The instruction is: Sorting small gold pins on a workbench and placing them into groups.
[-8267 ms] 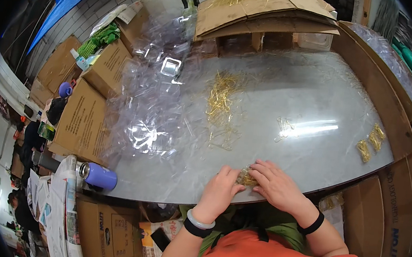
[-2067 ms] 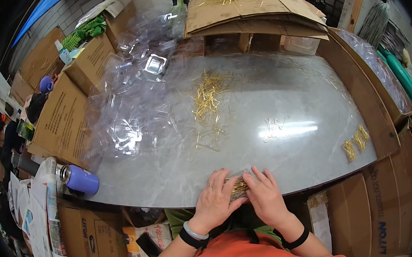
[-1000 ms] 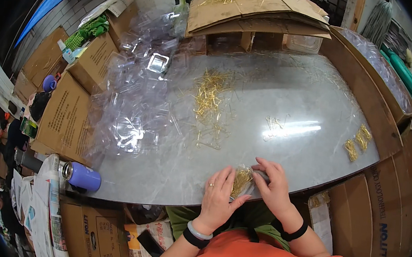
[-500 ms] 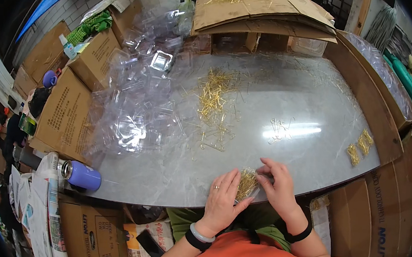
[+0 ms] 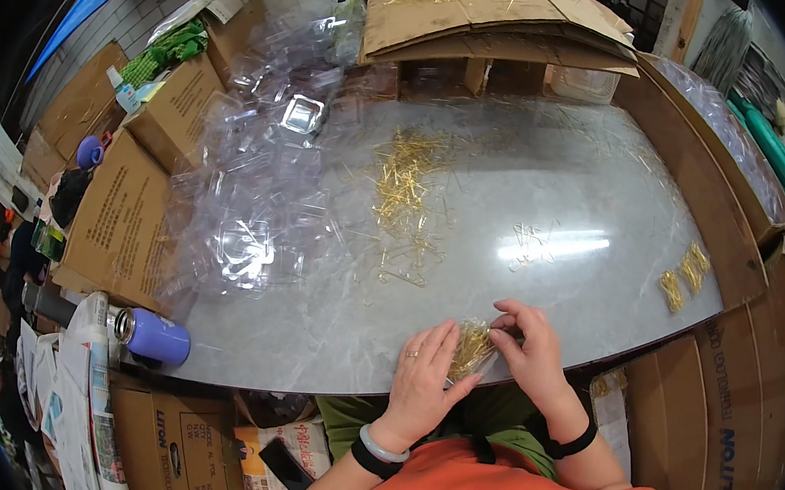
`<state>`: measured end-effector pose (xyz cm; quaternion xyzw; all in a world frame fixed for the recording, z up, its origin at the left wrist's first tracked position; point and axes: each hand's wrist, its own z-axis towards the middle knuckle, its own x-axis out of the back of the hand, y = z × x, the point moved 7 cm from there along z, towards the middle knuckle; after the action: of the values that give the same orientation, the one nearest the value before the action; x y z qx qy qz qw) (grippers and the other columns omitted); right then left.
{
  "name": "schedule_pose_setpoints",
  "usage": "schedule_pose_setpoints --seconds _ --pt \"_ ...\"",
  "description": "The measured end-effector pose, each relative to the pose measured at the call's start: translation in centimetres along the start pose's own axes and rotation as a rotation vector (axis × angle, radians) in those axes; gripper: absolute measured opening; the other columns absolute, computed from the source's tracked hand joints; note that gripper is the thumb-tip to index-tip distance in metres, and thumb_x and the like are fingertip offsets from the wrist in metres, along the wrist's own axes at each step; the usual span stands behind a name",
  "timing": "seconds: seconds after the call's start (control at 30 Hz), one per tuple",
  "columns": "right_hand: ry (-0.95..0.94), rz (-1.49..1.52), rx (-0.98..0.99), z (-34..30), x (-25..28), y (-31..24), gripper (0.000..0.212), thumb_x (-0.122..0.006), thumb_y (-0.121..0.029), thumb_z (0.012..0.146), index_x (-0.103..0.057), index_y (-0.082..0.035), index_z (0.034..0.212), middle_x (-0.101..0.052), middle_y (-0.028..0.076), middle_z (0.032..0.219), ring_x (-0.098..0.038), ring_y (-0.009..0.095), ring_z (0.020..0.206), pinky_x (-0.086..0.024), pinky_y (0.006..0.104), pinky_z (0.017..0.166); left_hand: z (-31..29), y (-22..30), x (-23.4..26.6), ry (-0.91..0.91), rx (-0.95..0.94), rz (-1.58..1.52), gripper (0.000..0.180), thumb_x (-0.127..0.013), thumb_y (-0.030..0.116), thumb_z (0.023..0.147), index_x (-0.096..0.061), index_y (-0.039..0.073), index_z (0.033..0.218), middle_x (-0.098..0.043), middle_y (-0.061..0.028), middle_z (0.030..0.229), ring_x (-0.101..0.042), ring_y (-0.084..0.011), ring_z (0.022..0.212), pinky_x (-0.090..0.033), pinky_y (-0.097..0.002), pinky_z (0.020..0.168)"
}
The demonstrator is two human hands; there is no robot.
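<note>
At the near edge of the table, my left hand (image 5: pixel 421 372) is wrapped round the left side of a small clear plastic box (image 5: pixel 486 369) with its thumb across the near side. Packed inside are thin gold wire hooks (image 5: pixel 470 347). My right hand (image 5: pixel 533 355) pinches with thumb and forefinger at the box's upper right corner; whether a hook or the plastic is between the fingertips is too small to tell. Beyond my hands lies a loose heap of gold hooks (image 5: pixel 406 180). A few scattered hooks (image 5: pixel 530 244) rest right of it.
Clear plastic boxes (image 5: pixel 260 199) pile up on the table's left. Several bundles of gold hooks (image 5: pixel 672 289) lie near the right edge by a cardboard wall (image 5: pixel 700 194). A purple bottle (image 5: pixel 157 336) stands at the left front corner. Cardboard sheets (image 5: pixel 498 28) cover compartments at the back.
My right thumb and forefinger have drawn closer together at the box's corner. My left hand keeps its place on the box.
</note>
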<state>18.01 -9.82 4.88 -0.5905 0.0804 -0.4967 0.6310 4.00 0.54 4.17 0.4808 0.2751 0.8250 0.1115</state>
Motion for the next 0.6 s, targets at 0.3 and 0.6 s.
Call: schedule_pose_setpoints --seconds 0.3,0.6 --pt "0.001 -0.085 0.075 0.1 0.4 -1.3 0.032 -0.076 -0.002 0.081 -0.068 -0.006 0.112 -0.073 0.006 0.091 -0.063 0.029 0.091 -0.049 0.0397 0.082 0.1 0.0 -0.1 -0.015 -0.004 0.005 0.069 -0.078 0.029 0.087 -0.051 -0.005 0.141 -0.052 -0.0195 0.145 -0.048 -0.0387 0.131 -0.039 -0.0471 0.111" --pt "-0.081 0.192 -0.156 0.4 -0.1 1.6 0.03 -0.074 -0.002 0.083 -0.067 -0.004 0.112 -0.072 0.011 0.096 -0.065 0.03 0.089 -0.052 0.039 0.079 0.1 -0.1 0.0 -0.033 0.002 -0.018 0.071 -0.079 0.028 0.085 -0.051 -0.005 0.141 -0.051 -0.0193 0.146 -0.048 -0.0386 0.132 -0.039 -0.0467 0.111"
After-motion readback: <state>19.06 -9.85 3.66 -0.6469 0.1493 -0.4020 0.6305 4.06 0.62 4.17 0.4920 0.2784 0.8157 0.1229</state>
